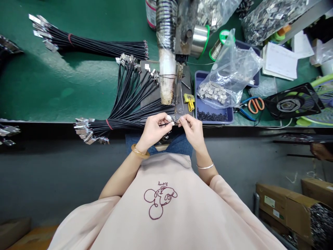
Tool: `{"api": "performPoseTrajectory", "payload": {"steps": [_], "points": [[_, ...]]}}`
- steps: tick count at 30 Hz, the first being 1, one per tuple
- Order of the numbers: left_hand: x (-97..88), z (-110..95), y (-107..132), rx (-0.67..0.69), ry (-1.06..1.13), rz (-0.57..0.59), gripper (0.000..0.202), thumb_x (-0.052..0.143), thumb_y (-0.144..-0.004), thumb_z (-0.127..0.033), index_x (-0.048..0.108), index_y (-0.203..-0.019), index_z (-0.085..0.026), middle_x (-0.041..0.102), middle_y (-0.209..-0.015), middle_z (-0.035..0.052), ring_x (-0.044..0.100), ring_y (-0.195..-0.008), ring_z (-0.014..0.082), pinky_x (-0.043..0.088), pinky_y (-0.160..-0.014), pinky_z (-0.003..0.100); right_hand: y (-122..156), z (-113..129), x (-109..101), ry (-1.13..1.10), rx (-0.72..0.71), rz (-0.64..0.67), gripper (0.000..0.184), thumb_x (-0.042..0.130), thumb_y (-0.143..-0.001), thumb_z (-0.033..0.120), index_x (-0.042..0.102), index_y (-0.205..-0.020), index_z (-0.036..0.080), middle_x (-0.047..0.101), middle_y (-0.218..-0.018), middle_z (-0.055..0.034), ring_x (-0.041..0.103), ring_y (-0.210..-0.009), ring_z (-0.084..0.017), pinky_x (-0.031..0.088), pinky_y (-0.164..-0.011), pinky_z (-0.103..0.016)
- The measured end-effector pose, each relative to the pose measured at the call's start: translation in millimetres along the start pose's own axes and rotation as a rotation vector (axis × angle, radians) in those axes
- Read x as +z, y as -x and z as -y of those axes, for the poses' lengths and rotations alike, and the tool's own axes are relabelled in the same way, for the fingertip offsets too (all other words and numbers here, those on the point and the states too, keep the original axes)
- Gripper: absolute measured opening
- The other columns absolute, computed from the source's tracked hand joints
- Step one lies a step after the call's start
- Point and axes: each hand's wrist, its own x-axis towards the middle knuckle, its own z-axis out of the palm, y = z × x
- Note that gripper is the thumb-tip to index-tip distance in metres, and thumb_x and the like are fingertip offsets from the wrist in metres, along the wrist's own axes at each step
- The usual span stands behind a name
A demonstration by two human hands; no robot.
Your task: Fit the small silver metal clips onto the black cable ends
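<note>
My left hand [154,129] pinches the end of a thin black cable [166,124] at the bench's front edge. My right hand [193,130] is closed in a pinch right beside it, fingertips on a small metal piece [178,120] at the cable's tip. Both hands meet just below the tip of a soldering machine [179,69]. A bundle of black cables [125,114] with metal end shells, tied by a red band, fans out to the left of my left hand.
A second cable bundle [91,45] lies at the back left of the green bench [52,83]. A blue tray [221,116] holds a plastic bag of metal shells [221,92]. Solder spools [200,40], orange-handled scissors [255,104] and a black fan [292,102] stand right. Cardboard boxes [283,208] sit below.
</note>
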Motion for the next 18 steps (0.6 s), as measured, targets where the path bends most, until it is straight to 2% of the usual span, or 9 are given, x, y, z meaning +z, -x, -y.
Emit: {"api": "performPoseTrajectory", "payload": {"steps": [18], "points": [[0.4, -0.4, 0.3, -0.005, 0.017, 0.006, 0.011, 0.068, -0.071, -0.024, 0.062, -0.074, -0.016, 0.066, -0.072, 0.0007, 0.062, -0.068, 0.0122, 0.052, -0.063, 0.021, -2.0, 2.1, 2.3, 0.049, -0.01, 0.015, 0.037, 0.052, -0.098, 0.049, 0.059, -0.073, 0.021, 0.062, -0.069, 0.0015, 0.054, -0.062, -0.012, 0.041, -0.064, -0.026]]}}
